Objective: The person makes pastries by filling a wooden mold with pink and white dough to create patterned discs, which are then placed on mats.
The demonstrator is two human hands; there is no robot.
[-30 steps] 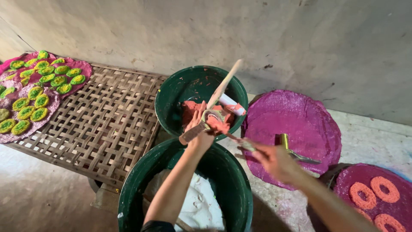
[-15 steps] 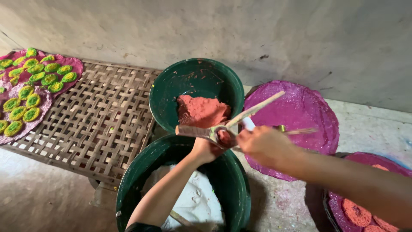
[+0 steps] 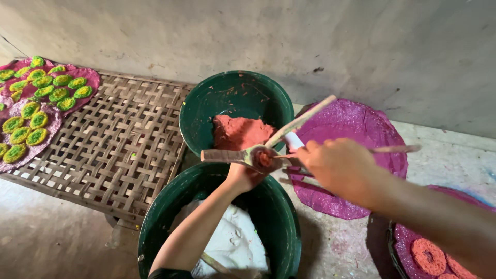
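Between 2 tubs point(image 3: 235, 98), hands point(image 3: 341, 166) (close together) hold press point(image 3: 261, 155).

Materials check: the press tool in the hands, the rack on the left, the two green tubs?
Press tool: seemingly wood, pale, matte, smeared with red paste. Rack: probably split bamboo or cane, flat strips woven in an open lattice. Upper tub and lower tub: likely plastic, smooth moulded rims, dull and stained.

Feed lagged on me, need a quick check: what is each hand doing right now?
Left hand: closed under the wooden press, holding it above the green tubs.
Right hand: closed on the thin stick at the press.
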